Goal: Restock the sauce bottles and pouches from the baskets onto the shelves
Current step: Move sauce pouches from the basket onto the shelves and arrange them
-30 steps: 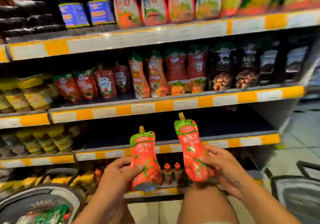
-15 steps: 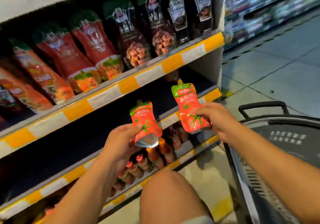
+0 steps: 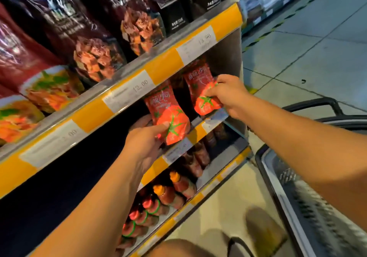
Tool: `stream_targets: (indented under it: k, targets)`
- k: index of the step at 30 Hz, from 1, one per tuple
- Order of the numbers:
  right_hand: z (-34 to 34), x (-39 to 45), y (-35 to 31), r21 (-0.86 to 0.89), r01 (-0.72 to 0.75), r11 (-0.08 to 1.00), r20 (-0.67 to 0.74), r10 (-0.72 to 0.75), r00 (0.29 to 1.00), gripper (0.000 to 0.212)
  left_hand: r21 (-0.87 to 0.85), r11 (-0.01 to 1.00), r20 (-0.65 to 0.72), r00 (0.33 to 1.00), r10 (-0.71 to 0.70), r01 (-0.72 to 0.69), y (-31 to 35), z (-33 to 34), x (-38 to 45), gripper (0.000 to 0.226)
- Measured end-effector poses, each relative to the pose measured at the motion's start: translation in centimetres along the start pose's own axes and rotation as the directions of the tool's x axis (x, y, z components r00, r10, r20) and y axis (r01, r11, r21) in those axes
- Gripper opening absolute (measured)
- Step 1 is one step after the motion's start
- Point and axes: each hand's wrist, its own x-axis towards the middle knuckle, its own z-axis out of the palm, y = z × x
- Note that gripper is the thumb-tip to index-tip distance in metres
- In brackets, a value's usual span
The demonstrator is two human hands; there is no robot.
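Note:
I hold two red tomato sauce pouches at the dark middle shelf [image 3: 210, 120]. My left hand [image 3: 146, 143] grips the lower part of the left pouch [image 3: 168, 115], thumb on its front. My right hand [image 3: 228, 94] pinches the right pouch [image 3: 202, 89] near its bottom, at the shelf's right end. Both pouches stand upright with their tops hidden behind the yellow and white price rail [image 3: 151, 71] of the shelf above. The right pouch's base is at the shelf's front edge.
Dark and red pouches [image 3: 95, 58] fill the shelf above. Sauce bottles [image 3: 168, 193] with orange and red caps line the bottom shelf. A grey shopping basket [image 3: 309, 197] with a black handle stands on the tiled floor at right. My knee shows at the bottom.
Both hands have moved the pouches forward and up from in front of the shelves into the middle shelf's right end. The view has swung right and closer.

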Motion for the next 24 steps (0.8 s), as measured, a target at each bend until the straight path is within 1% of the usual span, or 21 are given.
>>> stream_targets:
  k: [2, 4, 6, 8, 9, 10, 11, 12, 13, 15, 16, 17, 18, 19, 22, 24]
  targets:
    - [0.5, 1.6, 0.4, 0.007, 0.002, 1.000, -0.029, -0.002, 1.000, 0.044, 0.004, 1.000, 0.002, 1.000, 0.023, -0.023, -0.4, 0.6, 1.5, 0.036]
    - [0.8, 3.0, 0.9, 0.009, 0.017, 1.000, -0.034, -0.017, 0.999, 0.048, 0.008, 0.999, 0.013, 0.999, 0.031, -0.031, -0.7, 1.0, 3.0, 0.029]
    - [0.9, 4.2, 1.2, -0.025, 0.060, 0.998, -0.014, -0.060, 0.998, 0.051, 0.036, 0.998, 0.000, 0.998, 0.060, -0.060, -1.0, 1.4, 4.2, 0.028]
    - [1.2, 5.4, 1.3, -0.072, 0.111, 0.991, 0.011, -0.111, 0.994, 0.043, 0.058, 0.991, -0.027, 0.992, 0.125, -0.123, -1.4, 1.6, 5.6, 0.042]
    - [1.2, 6.1, 1.4, -0.025, 0.121, 0.992, 0.013, -0.121, 0.993, 0.037, 0.068, 0.987, -0.045, 0.988, 0.147, -0.144, -1.7, 1.6, 6.3, 0.047]
    - [1.3, 6.7, 1.3, -0.007, 0.114, 0.993, 0.021, -0.114, 0.993, 0.031, 0.086, 0.983, -0.061, 0.984, 0.168, -0.163, -1.9, 1.6, 7.1, 0.046]
    - [1.4, 7.1, 1.1, -0.045, 0.138, 0.989, 0.015, -0.138, 0.990, 0.027, 0.104, 0.978, -0.066, 0.980, 0.189, -0.181, -2.2, 1.5, 7.9, 0.044]
    - [1.4, 7.5, 1.1, -0.185, 0.197, 0.963, 0.034, -0.194, 0.980, 0.024, 0.123, 0.972, -0.057, 0.976, 0.209, -0.201, -2.4, 1.4, 8.7, 0.041]
    - [1.4, 7.7, 1.2, -0.259, 0.246, 0.934, 0.079, -0.233, 0.969, 0.019, 0.142, 0.965, -0.044, 0.972, 0.230, -0.221, -2.7, 1.4, 9.3, 0.041]
    - [2.1, 8.2, 1.1, -0.325, 0.328, 0.887, 0.053, -0.329, 0.943, 0.010, 0.194, 0.946, -0.029, 0.962, 0.270, -0.260, -3.1, 1.5, 10.3, 0.041]
    - [2.4, 9.0, 1.4, -0.417, 0.379, 0.826, 0.070, -0.386, 0.920, 0.015, 0.219, 0.935, -0.019, 0.957, 0.291, -0.280, -3.2, 1.6, 10.7, 0.041]
    - [2.6, 9.7, 1.4, -0.441, 0.430, 0.788, 0.099, -0.433, 0.896, 0.031, 0.236, 0.924, -0.002, 0.951, 0.311, -0.301, -3.2, 1.8, 11.0, 0.041]
    - [2.9, 9.9, 1.3, -0.352, 0.410, 0.841, 0.153, -0.381, 0.912, 0.040, 0.247, 0.915, 0.013, 0.945, 0.326, -0.319, -3.2, 2.0, 11.3, 0.042]
    - [3.2, 10.2, 1.1, -0.304, 0.356, 0.884, 0.181, -0.313, 0.932, 0.044, 0.251, 0.909, 0.025, 0.941, 0.337, -0.332, -3.2, 2.3, 11.6, 0.043]
    - [3.6, 10.7, 0.6, -0.490, 0.406, 0.771, 0.193, -0.358, 0.913, 0.046, 0.257, 0.890, 0.044, 0.924, 0.379, -0.377, -3.3, 2.6, 12.5, 0.047]
    - [3.7, 11.2, 0.3, -0.506, 0.412, 0.758, 0.199, -0.362, 0.910, 0.044, 0.266, 0.875, 0.061, 0.913, 0.404, -0.405, -3.4, 2.8, 13.1, 0.048]
